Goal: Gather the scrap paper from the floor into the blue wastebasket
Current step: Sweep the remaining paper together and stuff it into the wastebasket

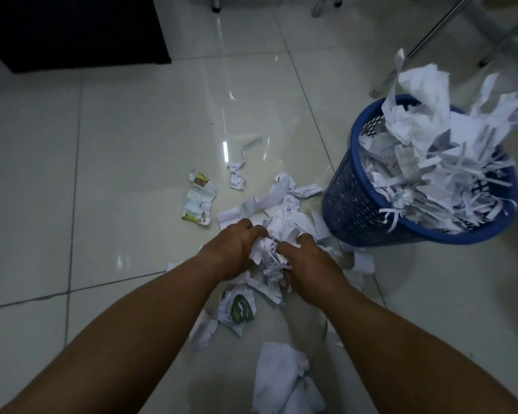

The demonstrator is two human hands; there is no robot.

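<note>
We have both hands down on the tiled floor [132, 144], pressed in on a crumpled wad of paper [268, 252] from either side: our left hand [237, 249] curls its fingers into the wad from the left, and our right hand [307, 258] closes on it from the right, so both hands are clamped on the same bunch. More torn scraps [284, 201] lie just beyond our hands, a printed green-and-white piece [240, 307] sits near us below the wad, and a larger white sheet [281, 377] lies nearest of all. To the left, a few small coloured scraps [198, 200] lie apart from the main heap. The blue wastebasket [356, 204] stands on the floor to the right, just beside the heap, already overflowing with shredded strips [431, 162]. A dark cabinet [72, 28] stands at the far left.
</note>
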